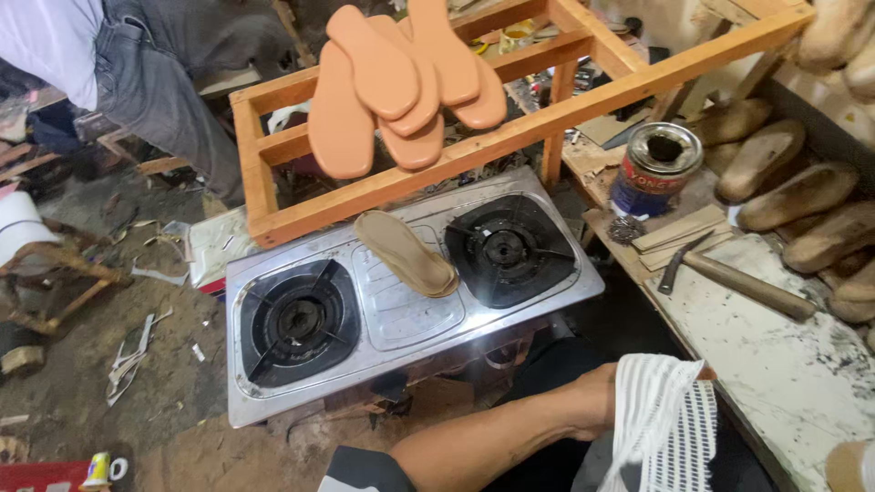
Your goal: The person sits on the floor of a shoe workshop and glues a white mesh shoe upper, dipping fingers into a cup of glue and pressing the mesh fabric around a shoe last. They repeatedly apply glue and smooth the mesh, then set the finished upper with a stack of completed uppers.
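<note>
Left hand [606, 401] behind white mesh cloth [665, 424] (grip unclear); stove [401, 310], beige insole [406, 253], hammer [738, 278] nearby.

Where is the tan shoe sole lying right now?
In the head view, the tan shoe sole lies near frame centre on the steel gas stove, between its two burners, just below the wooden frame holding the orange insoles.
</note>
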The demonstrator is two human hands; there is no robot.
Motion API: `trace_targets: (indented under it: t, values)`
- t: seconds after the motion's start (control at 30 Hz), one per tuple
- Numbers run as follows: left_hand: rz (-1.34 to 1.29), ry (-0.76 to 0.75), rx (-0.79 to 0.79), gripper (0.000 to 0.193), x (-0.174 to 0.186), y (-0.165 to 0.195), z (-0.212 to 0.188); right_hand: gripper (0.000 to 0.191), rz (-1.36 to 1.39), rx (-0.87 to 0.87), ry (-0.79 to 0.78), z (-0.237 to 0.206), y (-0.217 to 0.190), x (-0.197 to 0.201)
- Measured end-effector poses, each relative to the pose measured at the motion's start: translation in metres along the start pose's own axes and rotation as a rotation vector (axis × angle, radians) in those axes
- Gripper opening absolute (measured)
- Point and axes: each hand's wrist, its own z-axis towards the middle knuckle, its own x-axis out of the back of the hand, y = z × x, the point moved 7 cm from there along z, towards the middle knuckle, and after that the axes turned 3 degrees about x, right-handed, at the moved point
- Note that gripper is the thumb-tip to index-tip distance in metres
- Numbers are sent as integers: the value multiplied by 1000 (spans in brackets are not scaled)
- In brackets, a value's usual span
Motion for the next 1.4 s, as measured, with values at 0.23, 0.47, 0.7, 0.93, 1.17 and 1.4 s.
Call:
trace_targets:
  t: [0.23,0.47,0.7,0.93,1.17,1.4]
  values:
    - [-278,-155,-41,41,-21,18,-10,46,-69,-72,9,0,19,18]
    - [-184,268,376,27,13,-13,-28,43,-68,-177,90,-24,23,71]
    - [107,217,185,31,-33,19,-23,62,-344,-137,80,21,13,81]
    - [224,242,196,31,-56,32,-28,42,-206,-173,81,15,32,80]
    - [268,194,227,34,-62,26,-22,16,132,-122,80,-1,-27,83]
    - [109,-4,183,39,-79,12,-15,46,215,180,19,-10,-108,62]
